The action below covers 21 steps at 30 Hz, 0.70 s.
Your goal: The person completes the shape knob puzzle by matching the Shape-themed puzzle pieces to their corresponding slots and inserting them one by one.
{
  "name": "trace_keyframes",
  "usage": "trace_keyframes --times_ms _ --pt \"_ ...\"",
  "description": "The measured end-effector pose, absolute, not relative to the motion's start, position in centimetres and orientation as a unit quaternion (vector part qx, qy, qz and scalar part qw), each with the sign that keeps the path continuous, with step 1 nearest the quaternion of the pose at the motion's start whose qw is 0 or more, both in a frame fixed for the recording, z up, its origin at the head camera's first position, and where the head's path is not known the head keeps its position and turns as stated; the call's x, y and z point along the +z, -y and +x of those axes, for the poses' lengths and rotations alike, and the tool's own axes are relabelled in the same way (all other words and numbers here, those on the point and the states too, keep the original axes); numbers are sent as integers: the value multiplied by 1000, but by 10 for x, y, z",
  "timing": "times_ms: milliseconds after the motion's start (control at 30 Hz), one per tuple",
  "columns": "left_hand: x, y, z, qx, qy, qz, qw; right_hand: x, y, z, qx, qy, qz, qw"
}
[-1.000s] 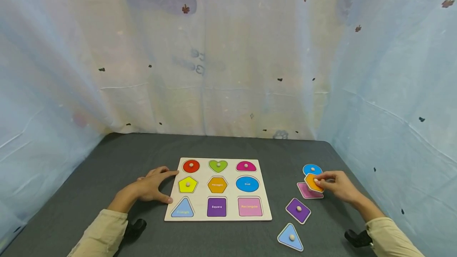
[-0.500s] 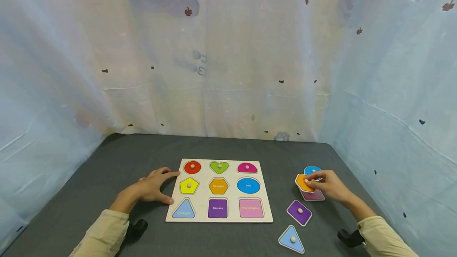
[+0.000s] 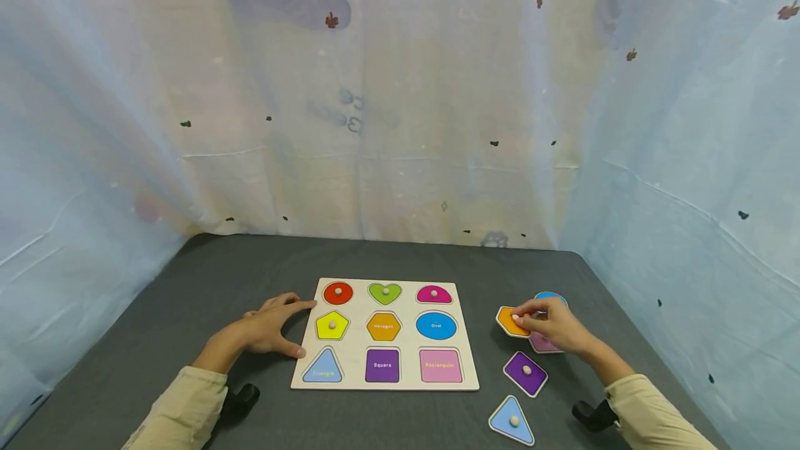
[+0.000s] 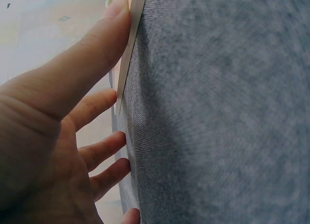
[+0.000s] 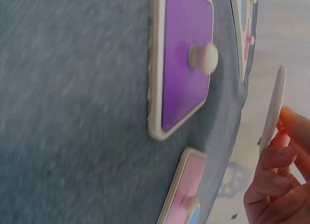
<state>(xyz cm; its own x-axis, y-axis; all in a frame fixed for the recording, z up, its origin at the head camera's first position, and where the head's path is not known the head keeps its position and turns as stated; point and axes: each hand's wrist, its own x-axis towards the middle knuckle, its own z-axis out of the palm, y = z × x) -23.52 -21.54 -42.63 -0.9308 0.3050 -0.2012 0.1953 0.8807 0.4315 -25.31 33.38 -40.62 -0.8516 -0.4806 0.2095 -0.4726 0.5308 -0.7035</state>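
An orange hexagon puzzle piece [image 3: 510,323] is pinched at its knob by my right hand [image 3: 555,327] in the head view. The right wrist view catches that piece [image 5: 274,108] edge-on, lifted off the cloth. My left hand [image 3: 271,326] touches the left edge of the wooden shape board [image 3: 471,377], thumb and index finger spread apart. In the left wrist view my thumb [image 4: 109,33] presses on the board's edge. Knobbed red, green, magenta and yellow pieces sit in the board. The hexagon recess [image 3: 383,327] shows its printed label, as do the oval, triangle, square and rectangle recesses.
Right of the board lie a purple square piece [image 3: 525,373] and a light blue triangle piece [image 3: 511,422]. A pink rectangle piece [image 3: 542,344] and a blue oval piece [image 3: 551,296] are partly hidden by my right hand. Grey cloth covers the table [image 3: 375,415]; pale curtains surround it.
My right hand has carried the orange hexagon piece leftward, from above the oval and rectangle pieces towards the board. The left hand has stayed at the board's edge.
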Motion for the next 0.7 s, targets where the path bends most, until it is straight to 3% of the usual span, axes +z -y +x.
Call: trace_keyframes --times_ms 700 --pt "-425 215 -234 209 -960 128 135 -415 -283 -261 -381 -878 -285 51"
